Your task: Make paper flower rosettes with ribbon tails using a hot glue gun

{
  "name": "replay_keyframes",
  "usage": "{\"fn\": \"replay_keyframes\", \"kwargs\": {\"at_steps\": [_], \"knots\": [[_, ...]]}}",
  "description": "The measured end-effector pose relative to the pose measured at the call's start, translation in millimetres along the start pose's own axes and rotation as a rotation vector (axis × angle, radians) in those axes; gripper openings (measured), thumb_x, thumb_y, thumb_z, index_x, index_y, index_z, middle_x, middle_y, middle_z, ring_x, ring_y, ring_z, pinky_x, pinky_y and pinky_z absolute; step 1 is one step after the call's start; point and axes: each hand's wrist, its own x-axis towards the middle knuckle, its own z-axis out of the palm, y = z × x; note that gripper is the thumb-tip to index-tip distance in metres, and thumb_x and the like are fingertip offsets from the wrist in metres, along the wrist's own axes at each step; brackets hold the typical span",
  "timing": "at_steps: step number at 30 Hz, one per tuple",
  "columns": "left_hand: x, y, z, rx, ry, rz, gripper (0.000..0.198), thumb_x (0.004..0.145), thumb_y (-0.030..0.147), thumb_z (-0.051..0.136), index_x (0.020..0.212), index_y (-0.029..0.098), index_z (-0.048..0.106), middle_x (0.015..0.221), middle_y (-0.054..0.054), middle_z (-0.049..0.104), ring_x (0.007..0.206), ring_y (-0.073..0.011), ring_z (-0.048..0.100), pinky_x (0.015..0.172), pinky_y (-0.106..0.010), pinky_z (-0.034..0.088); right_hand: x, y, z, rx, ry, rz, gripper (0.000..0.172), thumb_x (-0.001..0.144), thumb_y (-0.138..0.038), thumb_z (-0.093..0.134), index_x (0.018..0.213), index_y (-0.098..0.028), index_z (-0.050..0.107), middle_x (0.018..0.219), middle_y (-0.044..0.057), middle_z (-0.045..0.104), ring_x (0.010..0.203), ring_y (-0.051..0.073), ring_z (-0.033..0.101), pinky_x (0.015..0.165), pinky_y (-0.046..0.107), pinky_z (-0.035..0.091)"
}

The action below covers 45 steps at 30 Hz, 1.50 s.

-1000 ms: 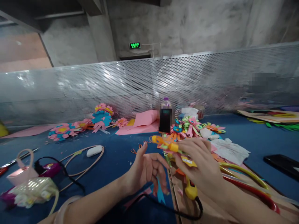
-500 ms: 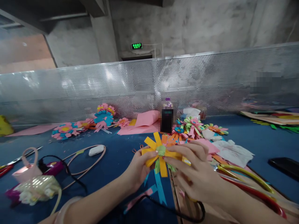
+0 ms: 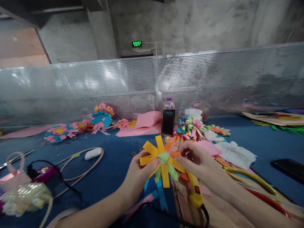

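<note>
A yellow paper flower [image 3: 164,180] with a green paper centre faces me over the front of the table. My left hand [image 3: 141,172] pinches its left side, the thumb pressed beside the green centre and the fingers behind the petals. On the right, my right hand [image 3: 198,161] has its thumb on a right-hand petal, with its curled fingers partly hidden. Green strips hang below the centre. Beneath my right hand is a yellow glue gun [image 3: 196,192] with a red switch and a black cord; its front end is hidden. Blue paper strips [image 3: 162,196] lie under the flower.
Finished paper flowers [image 3: 59,130] line the back left, and more [image 3: 196,125] sit behind my right hand. Scissors with yellow and red handles [image 3: 251,182] lie at right near crumpled tissue [image 3: 237,155] and a phone [image 3: 288,169]. A cable [image 3: 102,158] loops at left; a perforated metal panel [image 3: 133,79] stands behind.
My right hand has drawn back from the green centre to the flower's right side, uncovering more of the glue gun. The flower has turned and shows more of its green strips.
</note>
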Motion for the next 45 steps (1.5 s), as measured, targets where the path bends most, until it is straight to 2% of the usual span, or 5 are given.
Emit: {"fn": "replay_keyframes", "kwargs": {"at_steps": [11,17,25,35,45], "knots": [[3,-5,-3.7,0.040,-0.012,0.011,0.026,0.062,0.028,0.080,0.082,0.018,0.067,0.073,0.002,0.066,0.069,-0.0121,0.061,0.070,-0.022,0.049,0,-4,-5,0.065,-0.057,-0.001,0.019,0.085,-0.039,0.056,0.080,-0.021,0.053,0.074,-0.002,0.054,0.066,0.013,0.047,0.060,0.029,0.037],[1,-2,-1.7,0.045,-0.040,0.013,0.022,0.065,0.027,0.077,0.083,0.018,0.068,0.079,0.000,0.068,0.072,-0.0125,0.062,0.071,-0.022,0.049,-1,-6,-5,0.053,-0.055,0.004,0.020,0.084,-0.041,0.056,0.081,-0.021,0.053,0.075,-0.001,0.055,0.068,0.015,0.049,0.061,0.029,0.038],[0,-1,-0.4,0.089,-0.032,0.045,0.021,0.069,0.025,0.074,0.085,0.016,0.066,0.080,0.000,0.068,0.072,-0.0125,0.062,0.072,-0.022,0.049,1,3,-1,0.057,-0.075,0.095,0.033,0.080,-0.049,0.055,0.098,-0.022,0.057,0.079,0.000,0.053,0.073,0.017,0.050,0.063,0.031,0.039],[-12,7,5.2,0.180,-0.087,0.065,0.011,0.072,0.023,0.071,0.082,0.018,0.067,0.077,0.003,0.068,0.074,-0.0105,0.061,0.066,-0.015,0.046,1,4,1,0.121,-0.130,0.138,0.019,0.080,-0.040,0.054,0.081,-0.022,0.050,0.063,-0.003,0.048,0.054,0.012,0.047,0.049,0.025,0.037],[-14,7,4.5,0.178,-0.101,0.040,0.013,0.073,0.024,0.071,0.083,0.017,0.066,0.077,0.002,0.066,0.074,-0.0111,0.059,0.067,-0.016,0.047,-2,7,3,0.176,-0.161,0.188,0.011,0.081,-0.034,0.054,0.081,-0.023,0.053,0.069,-0.003,0.054,0.055,0.011,0.052,0.052,0.023,0.043]]}}
